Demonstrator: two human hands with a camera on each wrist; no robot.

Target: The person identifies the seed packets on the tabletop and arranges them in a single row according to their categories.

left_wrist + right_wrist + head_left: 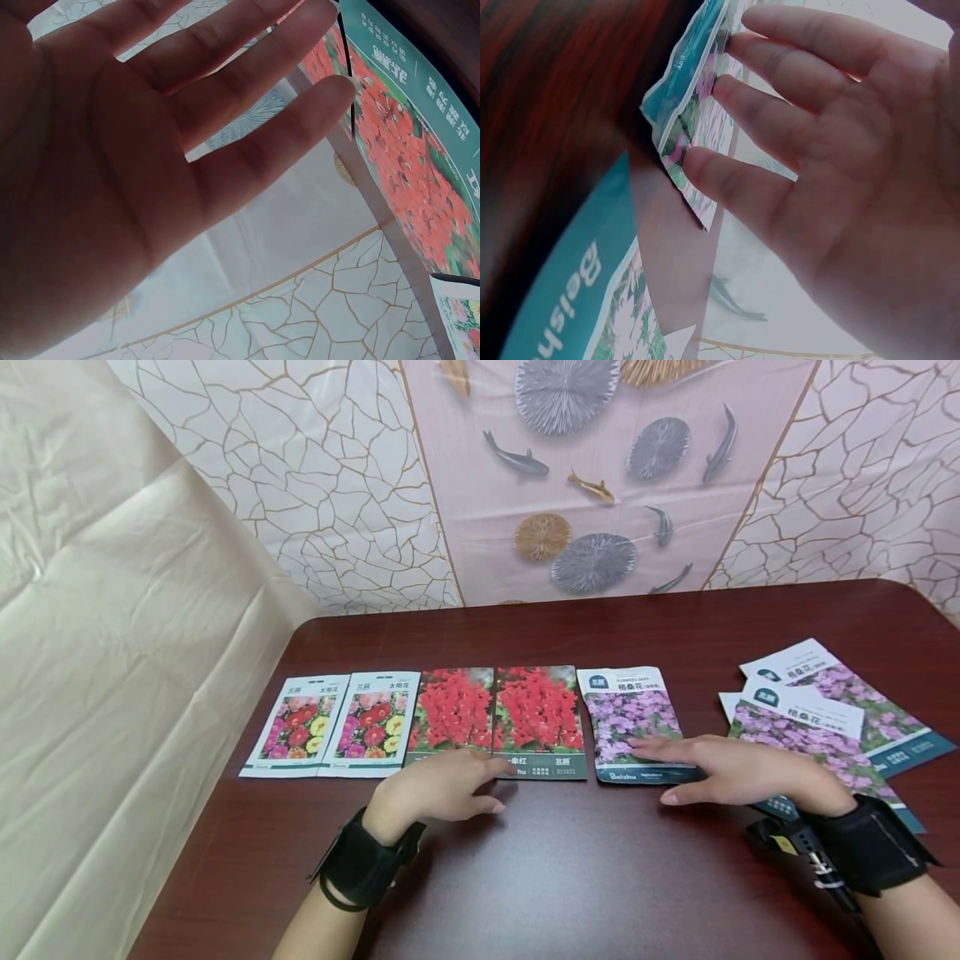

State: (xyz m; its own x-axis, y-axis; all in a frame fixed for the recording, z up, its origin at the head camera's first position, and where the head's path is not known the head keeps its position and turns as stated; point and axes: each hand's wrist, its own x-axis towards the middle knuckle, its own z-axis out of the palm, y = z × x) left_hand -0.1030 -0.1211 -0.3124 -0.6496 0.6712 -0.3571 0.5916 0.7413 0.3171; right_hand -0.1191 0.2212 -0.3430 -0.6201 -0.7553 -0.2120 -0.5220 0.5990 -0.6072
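In the head view, the purple-flower packet point(633, 718) lies at ten o'clock from the right hand point(727, 768), its lower part under straight fingers point(761, 112); the left hand point(442, 785) overlaps a red-flower packet point(453, 710) at twelve o'clock and its twin point(538, 710) at two. Only the wrist views show palms point(870, 165), with fingers spread apart.

Purple-flower packet point(632, 712), white top, teal bottom band, laid flat face up, slightly skewed, partly covered by right hand point(738, 770). Red-flower packet point(453, 708) and matching red-flower packet point(539, 714), dark green bottom bands, laid flat side by side to its left, bottoms partly covered by left hand point(438, 787).
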